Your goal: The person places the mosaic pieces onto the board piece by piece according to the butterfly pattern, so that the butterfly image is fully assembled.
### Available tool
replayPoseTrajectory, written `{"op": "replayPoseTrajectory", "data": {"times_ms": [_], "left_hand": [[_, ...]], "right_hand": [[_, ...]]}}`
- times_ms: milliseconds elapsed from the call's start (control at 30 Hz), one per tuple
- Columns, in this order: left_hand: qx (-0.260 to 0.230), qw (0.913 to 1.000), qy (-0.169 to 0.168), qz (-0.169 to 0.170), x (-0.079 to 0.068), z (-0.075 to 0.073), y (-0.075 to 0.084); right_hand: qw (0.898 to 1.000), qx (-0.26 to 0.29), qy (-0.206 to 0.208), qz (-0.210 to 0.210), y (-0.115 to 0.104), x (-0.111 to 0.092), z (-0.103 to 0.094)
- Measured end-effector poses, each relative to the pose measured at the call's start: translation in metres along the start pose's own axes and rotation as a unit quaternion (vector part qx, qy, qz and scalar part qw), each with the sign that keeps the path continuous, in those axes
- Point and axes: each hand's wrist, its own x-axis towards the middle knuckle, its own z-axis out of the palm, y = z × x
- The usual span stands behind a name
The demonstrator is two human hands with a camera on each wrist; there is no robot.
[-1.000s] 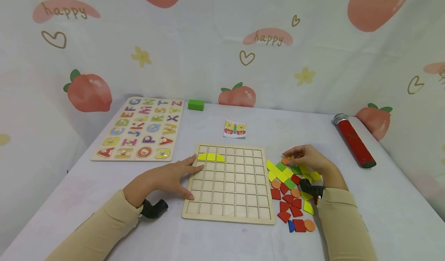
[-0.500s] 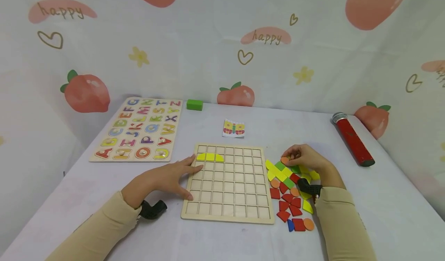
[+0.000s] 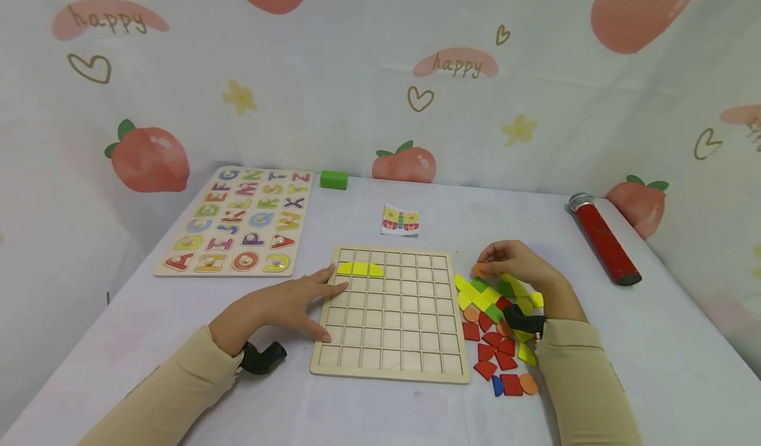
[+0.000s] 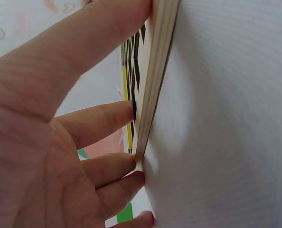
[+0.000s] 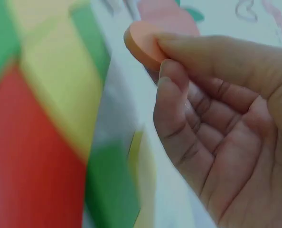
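Note:
An orange disc (image 5: 143,45) is pinched between the thumb and fingers of my right hand (image 3: 512,262), just above the far end of a pile of coloured pieces (image 3: 504,363). My left hand (image 3: 291,302) rests with spread fingers along the left edge of the wooden grid board (image 3: 389,375); the left wrist view shows the fingertips (image 4: 124,114) touching that edge. Three yellow pieces (image 3: 360,269) lie side by side in the board's second row from the far side, at its left. The pile holds yellow, green, red, orange and blue shapes, partly hidden by my right hand and wrist camera.
Behind the board lies a small card (image 3: 400,221) with a butterfly pattern. An alphabet board (image 3: 234,221) is at the left back, with a green block (image 3: 334,180) beside it. A red microphone (image 3: 608,243) lies at the far right. A patterned cloth (image 3: 333,69) hangs behind the table.
My right hand has risen slightly from the pile and shifted a little left, carrying the orange disc. The left hand stays on the board's edge.

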Motion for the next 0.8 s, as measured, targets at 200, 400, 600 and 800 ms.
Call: {"op": "replayPoseTrajectory", "data": {"times_ms": [200,400,600,800], "left_hand": [[-0.006,1.0000,-0.001,-0.001,0.000,0.000,0.000],[-0.003,1.0000,-0.003,-0.003,0.002,0.002,-0.001],[-0.002,1.0000,-0.001,-0.001,0.002,0.002,-0.003],[-0.005,1.0000,-0.003,-0.003,0.002,0.002,-0.002]], "right_hand": [[0.998,0.043,-0.030,-0.040,-0.032,0.003,0.008],[0.995,0.066,-0.056,-0.058,-0.056,0.020,0.023],[0.989,0.110,-0.090,-0.048,-0.074,0.046,0.048],[0.988,0.121,-0.090,-0.039,-0.087,0.060,0.071]]}}
